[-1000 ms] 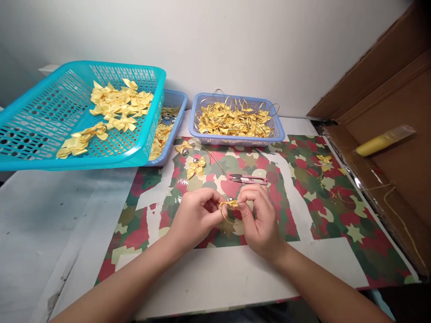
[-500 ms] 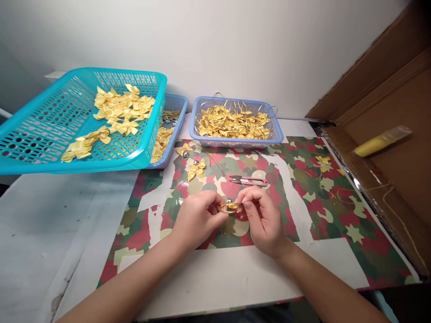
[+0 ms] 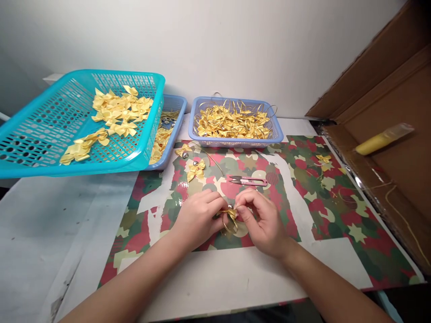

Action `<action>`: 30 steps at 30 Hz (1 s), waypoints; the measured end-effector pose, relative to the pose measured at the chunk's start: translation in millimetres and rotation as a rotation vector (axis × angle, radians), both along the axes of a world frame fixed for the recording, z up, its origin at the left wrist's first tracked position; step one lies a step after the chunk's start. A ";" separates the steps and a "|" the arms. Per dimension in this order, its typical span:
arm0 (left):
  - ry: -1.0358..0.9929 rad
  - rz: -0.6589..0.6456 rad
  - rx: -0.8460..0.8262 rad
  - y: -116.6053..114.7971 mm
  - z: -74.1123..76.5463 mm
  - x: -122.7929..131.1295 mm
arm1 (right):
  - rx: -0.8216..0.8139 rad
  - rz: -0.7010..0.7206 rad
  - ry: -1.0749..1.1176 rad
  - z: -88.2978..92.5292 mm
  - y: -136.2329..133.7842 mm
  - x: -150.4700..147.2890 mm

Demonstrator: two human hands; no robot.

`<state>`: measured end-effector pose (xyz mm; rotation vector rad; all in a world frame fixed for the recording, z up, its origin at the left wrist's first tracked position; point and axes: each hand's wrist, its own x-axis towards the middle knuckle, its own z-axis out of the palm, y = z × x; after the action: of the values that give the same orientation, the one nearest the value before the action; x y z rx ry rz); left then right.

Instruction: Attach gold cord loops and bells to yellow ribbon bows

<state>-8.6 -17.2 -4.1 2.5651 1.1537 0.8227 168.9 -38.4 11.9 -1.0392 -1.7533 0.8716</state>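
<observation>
My left hand (image 3: 197, 217) and my right hand (image 3: 261, 220) meet over the patterned mat (image 3: 313, 197), both pinching a small gold ribbon bow with a bell and gold cord loop (image 3: 230, 214). The fingers of both hands are closed on it. Pink thread snips (image 3: 247, 181) lie just beyond my hands. Another gold bow with a bell (image 3: 196, 169) rests on the mat to the upper left.
A tilted teal basket (image 3: 43, 134) with loose yellow bows sits at the left, over a blue tray (image 3: 175, 112). A blue basket (image 3: 235, 141) of finished gold bows stands at the back. A cardboard box (image 3: 393, 103) with a yellow tube (image 3: 382, 140) is at the right.
Both hands have dropped slightly toward the mat with the bow; the cord loop now hangs below the fingers instead of lying between them.
</observation>
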 end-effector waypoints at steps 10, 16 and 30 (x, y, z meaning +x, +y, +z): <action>-0.117 -0.191 -0.283 13.8 31.4 -19.7 | 0.005 -0.007 -0.052 -1.0 2.7 -1.4; -0.332 -0.070 -0.567 5.8 36.1 -12.5 | 0.125 0.002 -0.052 -4.0 1.8 -4.9; -0.466 -0.063 -0.938 1.1 15.0 -1.6 | -0.041 -0.012 -0.026 -0.9 5.8 -3.3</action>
<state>-10.2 -16.1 10.9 1.5357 0.9692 0.6010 165.6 -32.6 11.0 -1.0910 -1.7554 0.8935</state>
